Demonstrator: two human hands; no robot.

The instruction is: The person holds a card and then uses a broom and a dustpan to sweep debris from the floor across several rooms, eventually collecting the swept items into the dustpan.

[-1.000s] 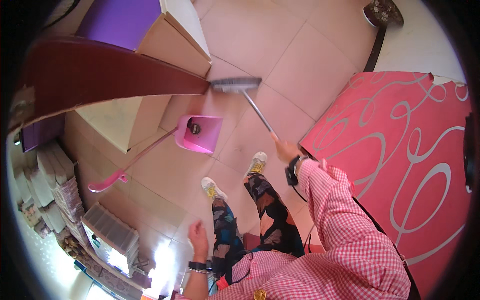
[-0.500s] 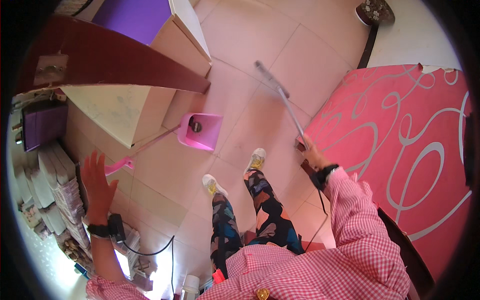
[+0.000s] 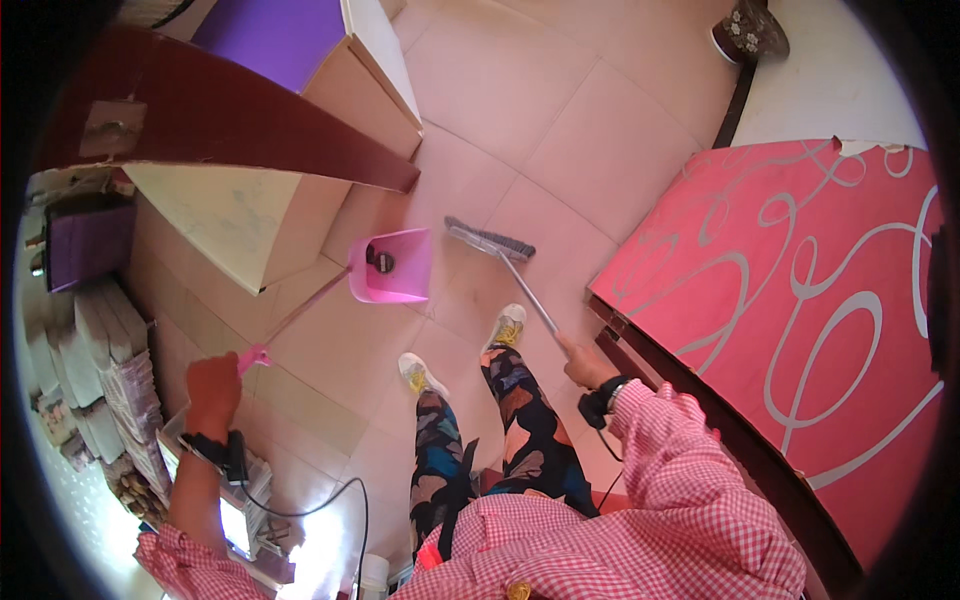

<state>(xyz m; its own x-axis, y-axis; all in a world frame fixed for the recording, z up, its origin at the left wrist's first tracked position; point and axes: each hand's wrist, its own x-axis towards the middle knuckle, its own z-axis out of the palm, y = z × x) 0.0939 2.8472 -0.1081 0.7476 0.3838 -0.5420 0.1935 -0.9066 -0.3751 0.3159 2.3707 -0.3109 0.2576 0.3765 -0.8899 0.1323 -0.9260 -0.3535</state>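
My left hand (image 3: pixel 213 388) is closed around the pink grip end of a long-handled dustpan (image 3: pixel 405 278). The pan rests on the floor tiles, its open side facing right, and a small dark object (image 3: pixel 380 259) lies inside it; its kind I cannot make out. In my right hand (image 3: pixel 588 363) is the metal handle of a broom (image 3: pixel 490 238). The grey bristle head touches the floor just beyond my feet, a short gap to the right of the pan.
A pink panel with grey swirls (image 3: pixel 740 260) stands along the right. On the left are a dark red post-like edge (image 3: pixel 250 125), a cream cabinet (image 3: pixel 225 215) and stacked white bundles (image 3: pixel 105 330). A flowered pot (image 3: pixel 750 32) sits at the far right.
The broom head has swung left and nearer, toward the dustpan, as my right hand moved left. My left hand, open before, has closed on the dustpan's handle. The pan has shifted slightly left.
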